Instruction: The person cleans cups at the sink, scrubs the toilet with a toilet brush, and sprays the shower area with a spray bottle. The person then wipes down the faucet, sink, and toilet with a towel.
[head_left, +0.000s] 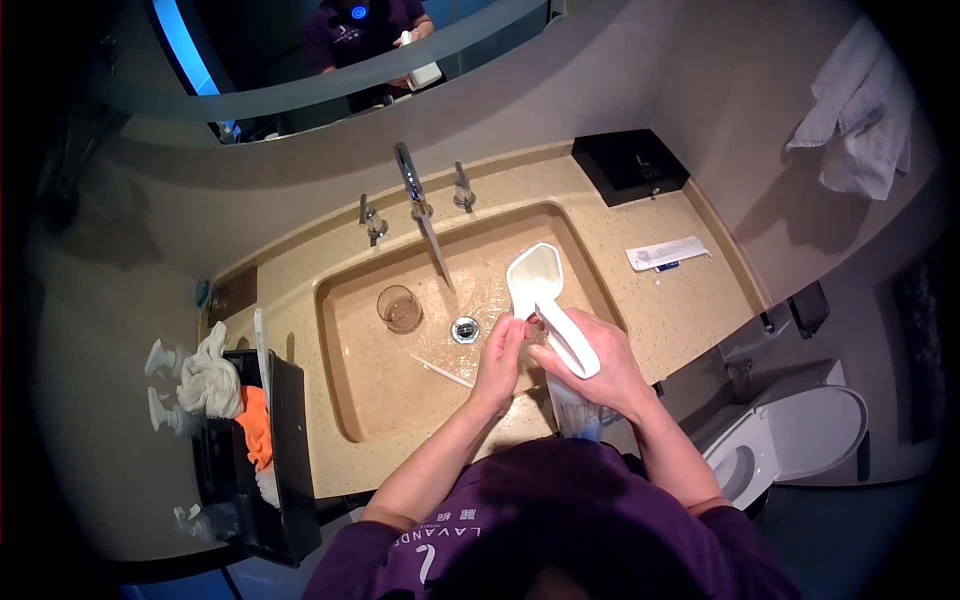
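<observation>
My right hand (600,372) is wrapped round the curved handle of a white hollow container (535,270) over the sink's right side. Its angular opening faces up. My left hand (498,362) has its fingers pressed together against the container's near side, partly hidden. Under my hands the beige sink (350,390) holds a clear glass (399,310), left of the metal drain (464,330). A thin white stick (440,370) lies near my left wrist. A grey streak like running water comes down from the chrome tap (410,180). A transparent item (575,405) shows below my right hand.
A black caddy (290,450) at left carries spray bottles (165,358), a white cloth (210,375) and an orange cloth (256,430). At right are a black box (630,165), a white packet (668,252), a hanging towel (860,110) and a toilet (790,435).
</observation>
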